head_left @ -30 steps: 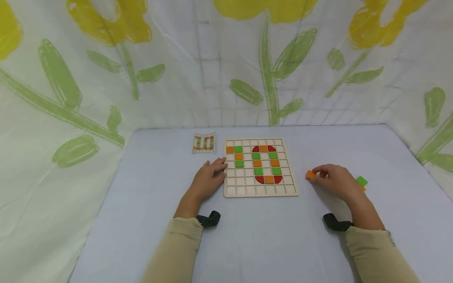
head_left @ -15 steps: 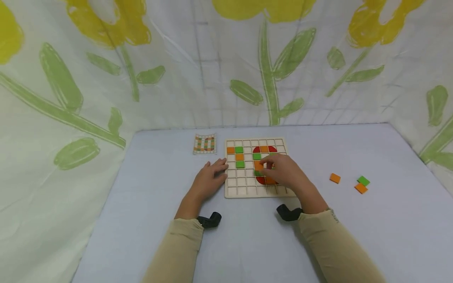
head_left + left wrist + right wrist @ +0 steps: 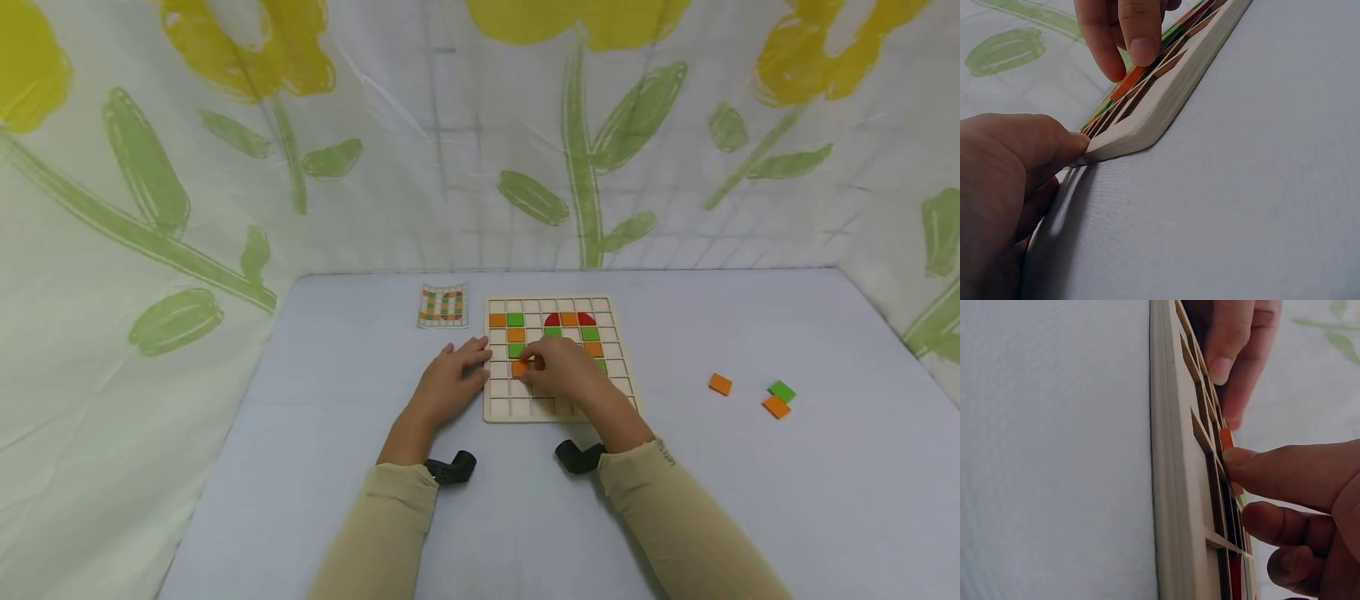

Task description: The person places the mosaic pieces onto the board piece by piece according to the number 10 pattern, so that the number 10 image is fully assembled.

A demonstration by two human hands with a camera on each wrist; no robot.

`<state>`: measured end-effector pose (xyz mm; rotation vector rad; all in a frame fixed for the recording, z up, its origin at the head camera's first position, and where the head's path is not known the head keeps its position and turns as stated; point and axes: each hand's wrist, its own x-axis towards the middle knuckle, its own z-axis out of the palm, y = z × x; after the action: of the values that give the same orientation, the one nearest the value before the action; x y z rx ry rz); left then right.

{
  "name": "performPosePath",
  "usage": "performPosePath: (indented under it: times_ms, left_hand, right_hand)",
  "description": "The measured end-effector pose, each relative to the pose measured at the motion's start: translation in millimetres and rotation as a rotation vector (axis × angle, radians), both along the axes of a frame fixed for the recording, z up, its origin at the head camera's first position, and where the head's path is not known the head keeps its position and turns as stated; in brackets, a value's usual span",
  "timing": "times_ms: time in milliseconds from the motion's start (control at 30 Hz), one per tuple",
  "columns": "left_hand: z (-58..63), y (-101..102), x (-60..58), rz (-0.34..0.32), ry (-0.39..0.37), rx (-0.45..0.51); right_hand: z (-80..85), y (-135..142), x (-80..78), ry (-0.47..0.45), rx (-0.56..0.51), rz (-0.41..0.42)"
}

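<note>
A pale wooden grid board lies on the table, with orange, green and red tiles set in some of its cells. Over its left part my right hand pinches an orange tile, just below a green tile. The right wrist view shows the thumb on that orange tile at the grid. My left hand rests against the board's left edge with its fingers extended. Up close in the left wrist view, the left thumb touches the board's edge near a corner. The right hand and forearm hide some lower cells.
Off to the right lie a loose orange tile, a green tile and another orange tile. A small patterned card lies behind the left hand. A flower-painted white cloth hangs behind the table.
My right hand has carried the orange tile leftward from the table's right side onto the board's left part. The left hand has stayed at the board's edge.
</note>
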<state>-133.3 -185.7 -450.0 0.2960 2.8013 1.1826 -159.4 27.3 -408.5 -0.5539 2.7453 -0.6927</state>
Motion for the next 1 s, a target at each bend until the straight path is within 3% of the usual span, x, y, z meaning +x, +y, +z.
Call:
performPosePath:
  times_ms: [167, 667, 1000]
  left_hand:
    - [-1.1, 0.5, -0.5, -0.002, 0.023, -0.004]
    - [-4.2, 1.2, 0.2, -0.01, 0.04, 0.004]
    - [-1.8, 0.3, 0.0, -0.003, 0.035, -0.005]
  right_hand:
    - [-1.8, 0.3, 0.5, 0.015, 0.01, -0.045]
    - [-3.8, 2.3, 1.8, -0.001, 0.004, -0.074]
    - [2.5, 61.1, 14.3, 0.027, -0.049, -0.134]
